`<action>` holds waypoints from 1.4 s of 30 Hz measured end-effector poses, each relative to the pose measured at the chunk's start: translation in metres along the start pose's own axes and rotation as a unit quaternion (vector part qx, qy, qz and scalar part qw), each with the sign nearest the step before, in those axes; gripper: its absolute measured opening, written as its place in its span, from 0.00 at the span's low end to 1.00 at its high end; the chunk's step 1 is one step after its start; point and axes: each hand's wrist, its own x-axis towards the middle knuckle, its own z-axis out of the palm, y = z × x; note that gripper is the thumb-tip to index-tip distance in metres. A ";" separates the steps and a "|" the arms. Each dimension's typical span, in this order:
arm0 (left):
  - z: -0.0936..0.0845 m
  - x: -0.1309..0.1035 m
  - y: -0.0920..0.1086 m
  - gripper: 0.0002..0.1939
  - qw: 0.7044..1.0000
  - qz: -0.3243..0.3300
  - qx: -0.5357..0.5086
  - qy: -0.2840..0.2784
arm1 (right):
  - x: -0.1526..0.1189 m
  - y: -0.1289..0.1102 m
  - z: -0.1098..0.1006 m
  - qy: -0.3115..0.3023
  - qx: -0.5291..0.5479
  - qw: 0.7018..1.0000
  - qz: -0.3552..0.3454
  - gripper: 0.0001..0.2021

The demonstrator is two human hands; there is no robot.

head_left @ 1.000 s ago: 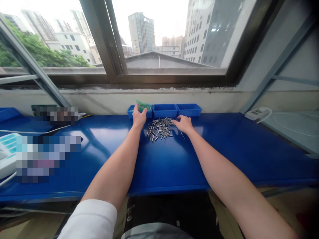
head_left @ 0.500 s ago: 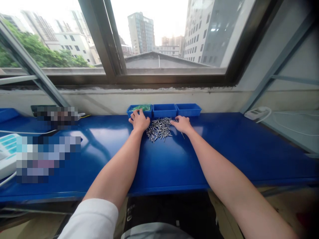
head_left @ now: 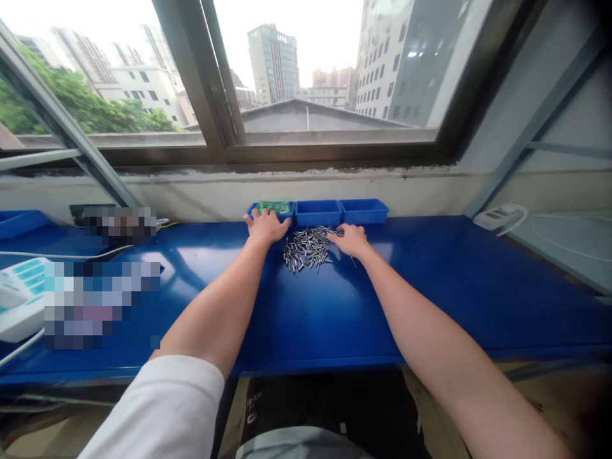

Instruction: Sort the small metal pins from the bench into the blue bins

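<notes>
My left hand [head_left: 268,227] is spread, palm down, at the front of the left blue bin [head_left: 251,207], which holds green packets [head_left: 275,207]. Nothing shows in its grasp. A loose pile of small metal pins [head_left: 308,248] lies on the blue table between my hands. At the right edge of the pile is my right hand [head_left: 352,240], its thumb and fingers bent near a few pins; whether it grips one is too small to tell.
A middle blue bin [head_left: 318,213] and a right blue bin [head_left: 364,211] stand against the wall. White devices and cables lie at the left, a power strip [head_left: 500,217] at the right. Metal shelf posts rise on both sides.
My left hand has opened out flatter and lies slightly lower against the left bin, showing more of the green packets. My right hand has hardly moved. The view has shifted slightly.
</notes>
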 end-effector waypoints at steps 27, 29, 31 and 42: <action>0.004 -0.053 0.005 0.44 0.961 0.136 -0.188 -0.149 | -0.007 -0.012 0.018 0.082 0.038 0.995 -0.042 0.23; -0.001 -0.051 -0.001 0.43 0.957 0.126 -0.214 -0.151 | -0.004 -0.006 0.015 0.081 0.070 0.994 -0.030 0.24; -0.004 -0.050 -0.006 0.45 0.954 0.126 -0.197 -0.187 | -0.002 -0.002 0.012 0.074 0.099 0.992 -0.020 0.26; 0.011 -0.060 0.002 0.66 0.953 0.182 -0.047 -0.239 | 0.000 0.000 0.014 0.002 -0.016 0.999 -0.038 0.34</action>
